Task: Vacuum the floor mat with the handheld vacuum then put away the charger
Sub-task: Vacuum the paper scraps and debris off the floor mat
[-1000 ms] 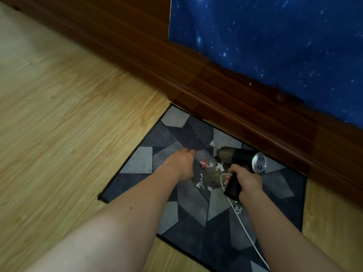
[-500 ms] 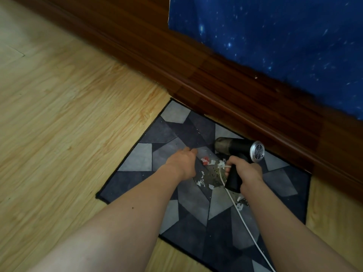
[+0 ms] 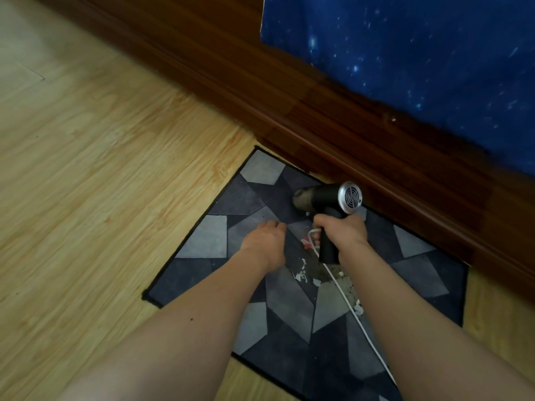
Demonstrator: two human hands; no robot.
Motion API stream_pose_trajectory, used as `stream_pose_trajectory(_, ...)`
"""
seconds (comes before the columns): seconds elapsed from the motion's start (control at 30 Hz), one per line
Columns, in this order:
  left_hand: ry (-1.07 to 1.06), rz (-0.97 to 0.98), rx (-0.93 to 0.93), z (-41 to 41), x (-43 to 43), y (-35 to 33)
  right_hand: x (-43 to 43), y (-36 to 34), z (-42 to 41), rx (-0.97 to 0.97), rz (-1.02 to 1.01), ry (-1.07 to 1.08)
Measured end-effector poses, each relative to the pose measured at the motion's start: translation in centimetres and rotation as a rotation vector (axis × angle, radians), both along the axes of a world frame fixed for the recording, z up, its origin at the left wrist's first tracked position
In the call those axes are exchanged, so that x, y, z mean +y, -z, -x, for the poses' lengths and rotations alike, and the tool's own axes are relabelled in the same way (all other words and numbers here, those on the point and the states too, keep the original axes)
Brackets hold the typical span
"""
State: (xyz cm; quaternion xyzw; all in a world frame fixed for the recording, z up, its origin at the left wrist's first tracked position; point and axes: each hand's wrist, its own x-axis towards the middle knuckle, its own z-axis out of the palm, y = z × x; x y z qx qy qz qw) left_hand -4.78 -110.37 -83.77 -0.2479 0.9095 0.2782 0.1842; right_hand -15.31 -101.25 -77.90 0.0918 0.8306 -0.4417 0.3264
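Handheld vacuum (image 3: 325, 198) over far part of the grey patterned floor mat (image 3: 202, 241), nozzle pointing left, my right hand (image 3: 341, 231) wrapped round its black handle. White cable (image 3: 359, 322) trails from the handle toward me, past paper scraps (image 3: 301, 274) on the mat. My left hand (image 3: 265, 241) sits knuckles-up beside them, fingers curled under; cannot tell if it grips anything.

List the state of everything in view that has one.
mat: flat on the floor, littered.
scraps: loose on the mat.
vacuum: gripped by its handle, nozzle pointing left.
right hand: grips the vacuum.
left hand: knuckles up over the mat, fingers hidden.
cable: trails across the mat to the right hand.
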Motion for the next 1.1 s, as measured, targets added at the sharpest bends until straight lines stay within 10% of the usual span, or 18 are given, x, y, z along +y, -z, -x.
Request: stream_pose_trajectory(1.1,0.202,-0.050,-0.218,-1.8,0.1,-2.1,4.5,-0.9,-2.0,-0.087,-0.049,0.125)
